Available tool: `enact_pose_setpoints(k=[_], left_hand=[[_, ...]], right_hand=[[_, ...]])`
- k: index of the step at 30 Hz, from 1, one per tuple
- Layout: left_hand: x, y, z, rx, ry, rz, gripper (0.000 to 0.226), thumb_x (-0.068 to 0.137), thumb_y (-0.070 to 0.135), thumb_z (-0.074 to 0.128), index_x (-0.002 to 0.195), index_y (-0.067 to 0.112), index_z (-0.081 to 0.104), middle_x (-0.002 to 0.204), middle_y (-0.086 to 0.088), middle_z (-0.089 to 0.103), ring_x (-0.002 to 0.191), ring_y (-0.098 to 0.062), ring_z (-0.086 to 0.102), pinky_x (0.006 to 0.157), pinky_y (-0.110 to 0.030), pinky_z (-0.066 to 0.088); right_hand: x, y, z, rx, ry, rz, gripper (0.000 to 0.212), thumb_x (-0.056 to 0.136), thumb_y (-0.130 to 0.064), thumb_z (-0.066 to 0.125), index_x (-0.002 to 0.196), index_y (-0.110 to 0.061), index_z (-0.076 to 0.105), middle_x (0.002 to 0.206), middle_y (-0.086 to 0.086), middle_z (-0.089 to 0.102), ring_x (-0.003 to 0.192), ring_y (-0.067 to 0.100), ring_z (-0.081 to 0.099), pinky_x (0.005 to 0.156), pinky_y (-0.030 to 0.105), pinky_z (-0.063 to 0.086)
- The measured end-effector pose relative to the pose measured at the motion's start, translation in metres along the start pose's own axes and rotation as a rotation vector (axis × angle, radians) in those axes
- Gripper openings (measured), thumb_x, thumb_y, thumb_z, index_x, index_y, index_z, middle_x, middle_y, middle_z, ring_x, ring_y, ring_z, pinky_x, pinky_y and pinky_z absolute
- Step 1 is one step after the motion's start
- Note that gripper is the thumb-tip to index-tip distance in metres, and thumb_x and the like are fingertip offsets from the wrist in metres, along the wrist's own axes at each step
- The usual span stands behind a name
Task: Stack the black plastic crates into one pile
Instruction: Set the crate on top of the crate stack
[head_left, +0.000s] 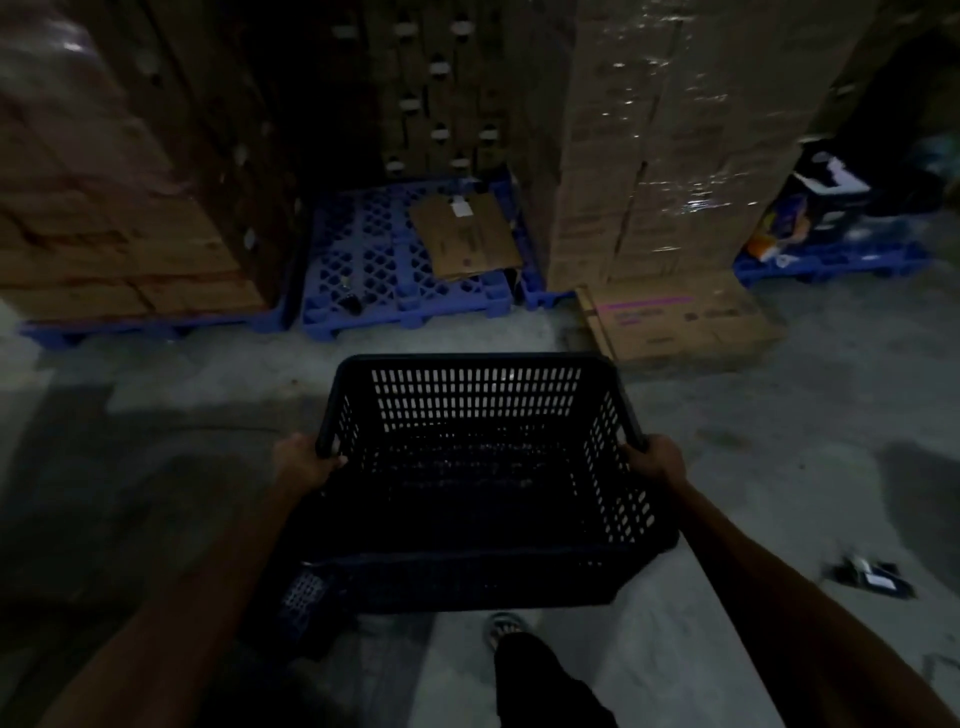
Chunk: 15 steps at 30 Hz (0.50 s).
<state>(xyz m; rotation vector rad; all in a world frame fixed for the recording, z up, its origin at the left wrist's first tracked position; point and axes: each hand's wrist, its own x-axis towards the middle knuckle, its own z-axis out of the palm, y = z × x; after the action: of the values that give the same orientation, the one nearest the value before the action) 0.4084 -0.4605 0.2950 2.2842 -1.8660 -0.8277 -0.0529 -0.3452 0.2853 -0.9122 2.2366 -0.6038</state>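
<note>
I hold a black perforated plastic crate (478, 415) in the air in front of me, above the concrete floor. My left hand (301, 460) grips its left rim and my right hand (657, 460) grips its right rim. The crate is upright, open side up, and empty. Below its near left corner a dark perforated piece, perhaps another crate (304, 603), shows partly; most of it is hidden by the held crate and by my left arm.
Blue plastic pallets (374, 270) line the floor ahead, bearing tall wrapped carton stacks (670, 135) left and right. Flat cardboard (465, 236) lies on the middle pallet. A carton (680, 322) sits on the floor. Small dark litter (867, 574) lies at right. My foot (506, 626) shows below.
</note>
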Motion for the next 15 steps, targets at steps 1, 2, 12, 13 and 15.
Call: enact_pose_setpoints(k=[1, 2, 12, 13, 15], left_hand=[[0.005, 0.004, 0.005, 0.016, -0.012, -0.008, 0.044, 0.078, 0.040, 0.073, 0.105, 0.006, 0.073, 0.103, -0.022, 0.073, 0.099, -0.033, 0.069, 0.085, -0.037, 0.054], [0.020, 0.004, 0.014, 0.037, -0.022, -0.030, 0.045, 0.079, 0.040, 0.072, 0.109, 0.006, 0.071, 0.106, -0.022, 0.072, 0.101, -0.033, 0.068, 0.086, -0.037, 0.054], [0.079, 0.013, 0.064, -0.078, -0.049, -0.213, 0.037, 0.076, 0.024, 0.077, 0.105, 0.002, 0.072, 0.104, -0.024, 0.073, 0.099, -0.035, 0.069, 0.086, -0.038, 0.054], [0.083, 0.014, 0.068, -0.098, -0.030, -0.214, 0.033, 0.076, 0.021, 0.077, 0.103, 0.002, 0.073, 0.101, -0.024, 0.073, 0.097, -0.035, 0.070, 0.085, -0.038, 0.053], [0.095, 0.015, 0.075, -0.093, -0.006, -0.211, 0.031, 0.076, 0.021, 0.076, 0.099, -0.001, 0.073, 0.096, -0.027, 0.073, 0.092, -0.037, 0.071, 0.082, -0.040, 0.053]], right_hand=[[0.012, -0.001, 0.005, -0.015, -0.020, 0.006, 0.045, 0.090, -0.038, 0.060, 0.105, 0.004, 0.069, 0.097, 0.026, 0.070, 0.094, 0.039, 0.068, 0.077, 0.042, 0.052], [0.032, -0.003, 0.014, -0.030, -0.042, 0.011, 0.046, 0.090, -0.039, 0.060, 0.103, 0.005, 0.069, 0.096, 0.027, 0.070, 0.093, 0.039, 0.068, 0.076, 0.042, 0.052], [0.116, -0.019, 0.052, -0.176, -0.108, 0.049, 0.050, 0.091, -0.048, 0.047, 0.121, -0.012, 0.065, 0.113, 0.022, 0.069, 0.104, 0.040, 0.064, 0.086, 0.038, 0.050], [0.123, -0.016, 0.059, -0.206, -0.114, 0.064, 0.046, 0.094, -0.045, 0.046, 0.121, -0.013, 0.065, 0.114, 0.021, 0.069, 0.104, 0.039, 0.064, 0.086, 0.038, 0.050], [0.135, -0.012, 0.073, -0.236, -0.104, 0.093, 0.043, 0.097, -0.042, 0.042, 0.120, -0.014, 0.065, 0.113, 0.020, 0.069, 0.104, 0.039, 0.064, 0.085, 0.037, 0.049]])
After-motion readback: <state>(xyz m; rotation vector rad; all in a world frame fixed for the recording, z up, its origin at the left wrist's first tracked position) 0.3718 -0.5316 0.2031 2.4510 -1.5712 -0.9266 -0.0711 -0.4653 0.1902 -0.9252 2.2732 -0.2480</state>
